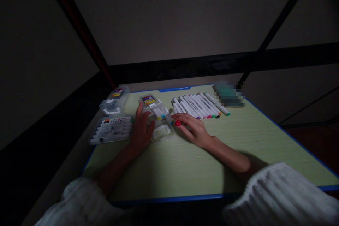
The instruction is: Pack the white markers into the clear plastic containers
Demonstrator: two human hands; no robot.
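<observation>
A clear plastic marker case [159, 120] lies open in the middle of a pale green table [238, 155], with two or three markers inside. My left hand [141, 129] rests against the case's left side, fingers wrapped on it. My right hand [190, 127] lies to the right of the case, fingers stretched toward it, red nails showing; its fingertips touch a marker at the case's edge. A row of several white markers [198, 106] with coloured caps lies just beyond my right hand.
A shut case full of markers [112, 129] sits at the table's left edge, with an open empty-looking case [115, 102] behind it. A blurred dark object [229, 93] lies at the far right. Dark bars and a wall stand behind the table.
</observation>
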